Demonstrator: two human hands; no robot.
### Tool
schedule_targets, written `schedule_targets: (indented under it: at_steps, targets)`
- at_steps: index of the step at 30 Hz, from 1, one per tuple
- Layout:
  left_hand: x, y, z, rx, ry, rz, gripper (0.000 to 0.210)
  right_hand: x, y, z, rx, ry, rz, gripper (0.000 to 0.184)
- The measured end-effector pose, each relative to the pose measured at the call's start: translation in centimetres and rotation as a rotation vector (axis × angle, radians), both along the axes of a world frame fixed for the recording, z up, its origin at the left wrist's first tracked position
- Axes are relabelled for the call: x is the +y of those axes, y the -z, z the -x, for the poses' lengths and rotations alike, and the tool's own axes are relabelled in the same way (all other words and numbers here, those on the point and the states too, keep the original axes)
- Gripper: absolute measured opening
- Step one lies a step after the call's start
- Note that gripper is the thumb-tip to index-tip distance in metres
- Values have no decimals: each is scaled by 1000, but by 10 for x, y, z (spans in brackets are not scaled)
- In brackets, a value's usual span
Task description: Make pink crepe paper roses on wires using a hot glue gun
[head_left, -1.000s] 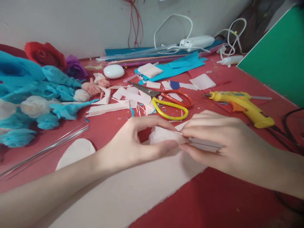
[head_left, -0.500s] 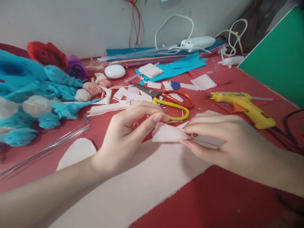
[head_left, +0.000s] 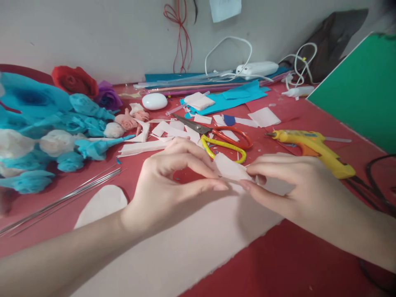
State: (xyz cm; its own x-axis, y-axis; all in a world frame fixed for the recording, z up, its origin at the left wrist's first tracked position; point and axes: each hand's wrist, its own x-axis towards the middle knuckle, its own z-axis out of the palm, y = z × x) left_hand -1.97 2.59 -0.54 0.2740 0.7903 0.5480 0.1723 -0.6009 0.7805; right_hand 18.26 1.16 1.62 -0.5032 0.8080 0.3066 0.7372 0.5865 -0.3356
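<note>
A small pale pink piece of crepe paper (head_left: 230,167) is held up between my two hands. My right hand (head_left: 281,181) pinches its right end between thumb and fingers. At its lower left edge, the thumb and forefinger of my left hand (head_left: 176,177) close on the paper, the exact contact partly hidden. Below both hands lies a long sheet of pale pink crepe paper (head_left: 173,247). Just behind the held piece are scissors (head_left: 227,138) with one red and one yellow handle. A yellow glue gun (head_left: 312,144) rests beyond my right hand.
Blue, white, red and purple paper flowers (head_left: 74,123) crowd the left. Metal wires (head_left: 68,198) lie near my left forearm, by a rounded paper piece (head_left: 103,204). Paper scraps (head_left: 145,146), a white oval case (head_left: 154,101) and a power strip (head_left: 256,69) sit farther back. A green board (head_left: 365,95) stands right.
The piece of crepe paper has been turned, its wide end now pointing up and left. My left thumb has moved down to its lower edge. The camera view has tilted up slightly.
</note>
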Motion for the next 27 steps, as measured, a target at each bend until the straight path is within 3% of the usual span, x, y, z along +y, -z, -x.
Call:
schedule_targets:
  at_steps: [5, 13, 17, 22, 27]
  targets:
    - [-3, 1, 0, -14, -10, 72, 17, 0, -4, 1, 9, 59, -60, 27]
    - [-3, -4, -3, 37, -40, 322, 14, -7, -1, 1, 19, 95, -357, 10]
    - [-5, -6, -6, 34, -11, 460, 16, -10, -2, 3, 7, 71, -435, 3]
    - [-11, -10, -11, -67, 89, 719, 18, -11, -4, 5, 5, 80, -470, 5]
    - [-17, -9, -16, -305, 229, 972, 13, -17, -8, 7, -6, 79, -424, 10]
